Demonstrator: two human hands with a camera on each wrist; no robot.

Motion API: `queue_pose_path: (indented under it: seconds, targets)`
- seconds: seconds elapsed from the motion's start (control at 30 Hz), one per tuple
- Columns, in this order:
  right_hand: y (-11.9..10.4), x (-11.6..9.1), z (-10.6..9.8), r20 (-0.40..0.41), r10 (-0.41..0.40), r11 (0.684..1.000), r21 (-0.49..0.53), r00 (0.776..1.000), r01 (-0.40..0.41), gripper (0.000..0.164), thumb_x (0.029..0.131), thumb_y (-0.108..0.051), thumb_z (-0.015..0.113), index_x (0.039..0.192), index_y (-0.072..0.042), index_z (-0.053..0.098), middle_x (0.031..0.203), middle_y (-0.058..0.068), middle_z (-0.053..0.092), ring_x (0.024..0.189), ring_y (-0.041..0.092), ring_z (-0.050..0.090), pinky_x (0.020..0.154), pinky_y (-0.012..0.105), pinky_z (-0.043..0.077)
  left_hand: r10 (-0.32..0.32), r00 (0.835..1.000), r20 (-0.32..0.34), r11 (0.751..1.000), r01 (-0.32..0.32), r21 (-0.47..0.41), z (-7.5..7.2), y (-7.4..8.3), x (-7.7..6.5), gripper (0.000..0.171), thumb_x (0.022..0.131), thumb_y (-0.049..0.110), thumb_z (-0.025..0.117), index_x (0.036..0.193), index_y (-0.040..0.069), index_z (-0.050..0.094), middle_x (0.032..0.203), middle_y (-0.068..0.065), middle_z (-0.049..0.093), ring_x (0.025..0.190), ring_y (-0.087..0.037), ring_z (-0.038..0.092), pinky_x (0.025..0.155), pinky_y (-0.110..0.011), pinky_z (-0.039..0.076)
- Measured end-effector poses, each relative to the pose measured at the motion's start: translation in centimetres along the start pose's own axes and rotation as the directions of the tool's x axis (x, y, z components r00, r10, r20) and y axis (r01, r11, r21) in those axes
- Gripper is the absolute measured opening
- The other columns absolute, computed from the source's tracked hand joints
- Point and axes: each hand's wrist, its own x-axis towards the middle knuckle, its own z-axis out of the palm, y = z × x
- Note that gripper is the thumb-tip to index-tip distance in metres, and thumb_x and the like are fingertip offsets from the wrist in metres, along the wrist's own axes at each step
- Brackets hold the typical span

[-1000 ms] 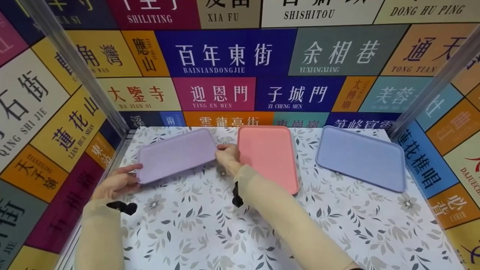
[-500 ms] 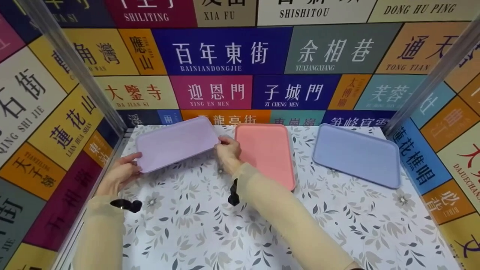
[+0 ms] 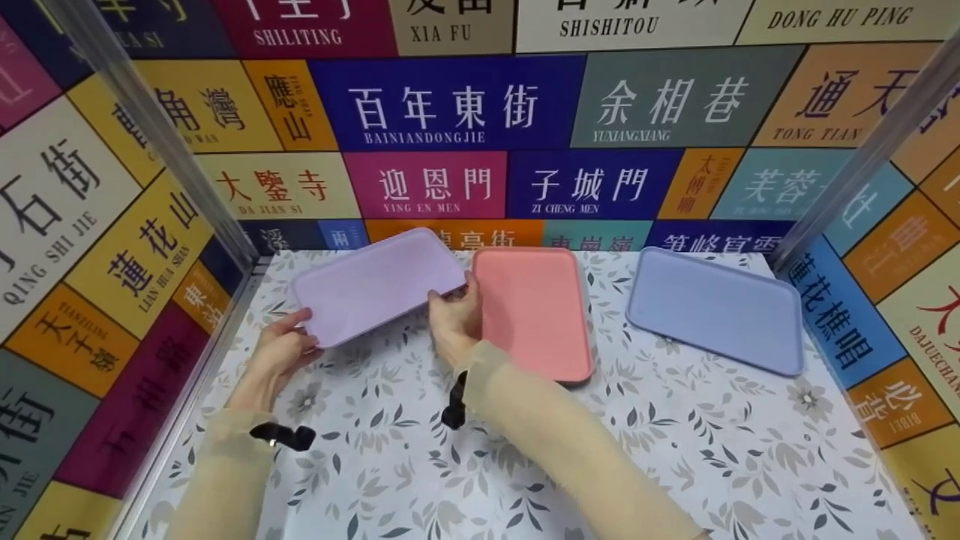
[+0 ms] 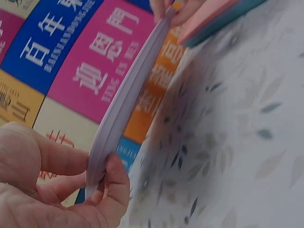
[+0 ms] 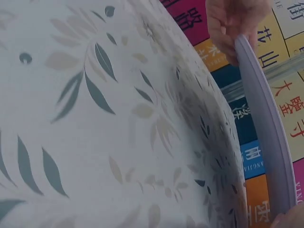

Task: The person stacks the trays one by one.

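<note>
A light purple rectangular tray [image 3: 379,289] is held up off the table, slightly slanted, its right end higher in the head view. My left hand [image 3: 281,349] pinches its lower left corner between thumb and fingers. At the right end, my right hand [image 3: 456,319] grips the near corner. Both wrist views show the tray [image 4: 121,102] edge-on with a gap beneath it. Just right of my right hand lies a pink tray [image 3: 534,315]. A teal layer [image 4: 223,26] shows under the pink one in the left wrist view.
A blue tray [image 3: 716,311] lies angled on the right of the table. White cloth with a leaf pattern covers the table [image 3: 390,450]. Printed panels [image 3: 442,105] stand behind and at both sides, with metal posts [image 3: 161,142] at the corners.
Both hands have raised the purple tray from the table, then shifted it right, closer to the pink tray. The pink and blue trays have stayed in place.
</note>
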Motion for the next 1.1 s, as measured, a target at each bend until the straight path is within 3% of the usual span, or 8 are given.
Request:
queue_pose_path:
  seconds: [0.1,0.33,0.5,0.67,0.77,0.9,1.1]
  targets:
    - [0.2,-0.8,0.1,-0.035,0.007,0.999,-0.039,0.999,-0.008,0.094,0.092,-0.023,0.09,0.172,-0.027,0.042,0.172,0.007,0.055,0.151,0.029,0.06,0.129,0.045,0.049,0.012,1.0,-0.006,1.0,-0.012,-0.02,1.6,-0.2,-0.5,0.083,0.103,-0.012,0.052,0.178,0.001,0.02,0.128,-0.012,0.056,0.095,-0.007,0.07,0.085,-0.024,0.063]
    - [1.0,-3.2,1.6,-0.067,-0.014,0.998,0.063,0.998,0.018,0.099,0.084,-0.006,0.092,0.17,-0.014,0.043,0.169,0.022,0.054,0.159,0.037,0.051,0.137,0.046,0.039,0.025,0.999,-0.036,1.0,-0.025,-0.014,4.1,-0.4,-1.0,0.083,0.102,-0.011,0.052,0.178,0.003,0.023,0.148,-0.022,0.049,0.103,-0.012,0.069,0.087,-0.025,0.064]
    - [1.1,-3.9,1.5,-0.066,0.015,0.995,0.096,0.998,-0.008,0.098,0.084,0.0,0.09,0.17,-0.012,0.045,0.168,0.024,0.053,0.16,0.039,0.049,0.138,0.047,0.037,0.029,0.999,-0.045,1.0,-0.029,0.005,4.7,-0.9,-1.2,0.082,0.102,-0.011,0.053,0.178,0.003,0.025,0.153,-0.025,0.047,0.111,-0.017,0.067,0.091,-0.026,0.065]
    - [0.8,-3.7,0.8,-0.033,0.012,0.995,0.103,0.999,-0.008,0.096,0.087,0.003,0.084,0.171,-0.014,0.042,0.169,0.02,0.055,0.158,0.036,0.053,0.135,0.045,0.042,0.037,0.999,-0.012,0.999,-0.036,0.016,4.8,-1.3,-1.2,0.081,0.102,-0.011,0.055,0.177,0.0,0.026,0.138,-0.021,0.05,0.101,-0.015,0.07,0.088,-0.028,0.068]
    - [0.7,-3.4,0.2,-0.006,0.031,0.992,0.125,1.0,-0.03,0.098,0.088,0.005,0.082,0.173,-0.019,0.04,0.165,0.019,0.059,0.144,0.036,0.066,0.12,0.043,0.058,0.024,1.0,0.02,0.999,-0.025,0.022,4.9,-1.5,-1.1,0.079,0.103,-0.009,0.057,0.176,0.0,0.028,0.131,-0.018,0.053,0.098,-0.014,0.071,0.086,-0.028,0.068]
    - [0.7,-2.8,-0.7,0.061,0.045,0.975,0.216,0.997,-0.057,0.1,0.088,0.012,0.077,0.174,-0.019,0.037,0.154,0.025,0.06,0.11,0.038,0.077,0.089,0.045,0.071,0.007,0.999,0.034,0.999,-0.008,0.04,4.8,-1.5,-0.5,0.074,0.105,-0.004,0.06,0.174,0.001,0.034,0.14,-0.021,0.06,0.1,-0.013,0.072,0.089,-0.03,0.068]
    - [1.1,-1.8,-2.1,0.181,0.031,0.95,0.301,0.983,-0.085,0.1,0.087,0.019,0.07,0.174,-0.015,0.035,0.148,0.028,0.052,0.096,0.03,0.071,0.087,0.048,0.072,0.018,1.0,-0.007,1.0,-0.018,0.014,3.4,-1.0,1.1,0.067,0.107,-0.001,0.058,0.171,-0.001,0.038,0.154,-0.025,0.054,0.101,-0.011,0.072,0.087,-0.028,0.067]
